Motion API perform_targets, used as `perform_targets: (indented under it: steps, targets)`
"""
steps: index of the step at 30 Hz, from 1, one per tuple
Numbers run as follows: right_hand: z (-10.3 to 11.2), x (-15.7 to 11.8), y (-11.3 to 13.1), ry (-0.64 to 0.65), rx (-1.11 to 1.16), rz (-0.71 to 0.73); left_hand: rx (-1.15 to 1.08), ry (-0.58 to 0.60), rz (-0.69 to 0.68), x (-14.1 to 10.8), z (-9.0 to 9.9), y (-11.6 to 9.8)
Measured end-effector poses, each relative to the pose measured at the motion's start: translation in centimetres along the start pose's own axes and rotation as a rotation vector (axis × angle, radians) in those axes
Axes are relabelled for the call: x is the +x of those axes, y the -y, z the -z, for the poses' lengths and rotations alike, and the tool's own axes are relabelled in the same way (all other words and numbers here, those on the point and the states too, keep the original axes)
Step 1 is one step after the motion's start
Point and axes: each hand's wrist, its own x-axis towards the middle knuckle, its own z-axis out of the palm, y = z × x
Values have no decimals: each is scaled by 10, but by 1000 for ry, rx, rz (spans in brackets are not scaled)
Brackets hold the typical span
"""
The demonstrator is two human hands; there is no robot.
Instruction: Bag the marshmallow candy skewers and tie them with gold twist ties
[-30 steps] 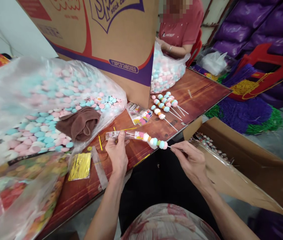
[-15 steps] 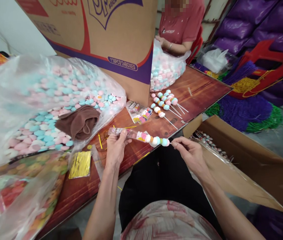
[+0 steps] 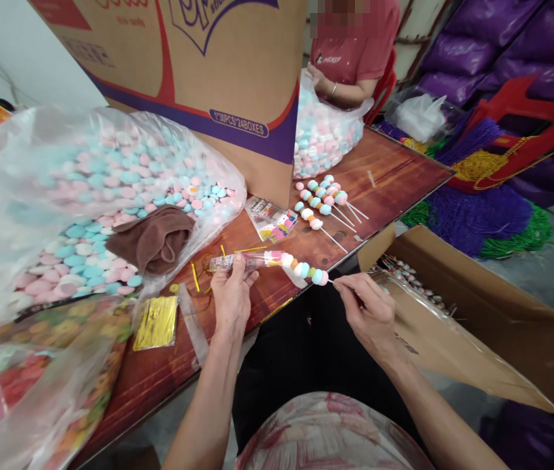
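The candy skewer (image 3: 305, 270) has tipped slightly steeper, and the right hand (image 3: 367, 307) has edged inward; its candies look mostly outside the clear wrapper (image 3: 252, 261), so it seems only partly sheathed. It hangs at the near edge of the surface (image 3: 399, 170). The left hand (image 3: 231, 294) pinches the wrapper, the right hand the stick's bare end. Beyond, seemingly four skewers (image 3: 314, 223) lie near that edge. Leftward are one brown cloth (image 3: 154, 240) and one packet of yellow ties (image 3: 156, 323); two candy bags (image 3: 110, 156) flank one carton (image 3: 228, 78).

The marshmallow skewer (image 3: 305, 269) now slopes more steeply; more bare stick (image 3: 330, 281) shows.
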Motion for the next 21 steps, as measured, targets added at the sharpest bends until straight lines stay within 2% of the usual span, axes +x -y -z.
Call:
perform_targets:
  steps: [5,12,18,21]
  targets:
    - [-2,0,1,24,75,-125,-30,-29,-10,0,2,2]
    - [7,6,-11,172,269,-209,-6,93,42,3,7,-4]
    - [7,6,-11,138,218,-304,60,171,17,-1,3,-6]
    - [4,5,-8,203,233,-323,83,155,-25,-2,0,-3]
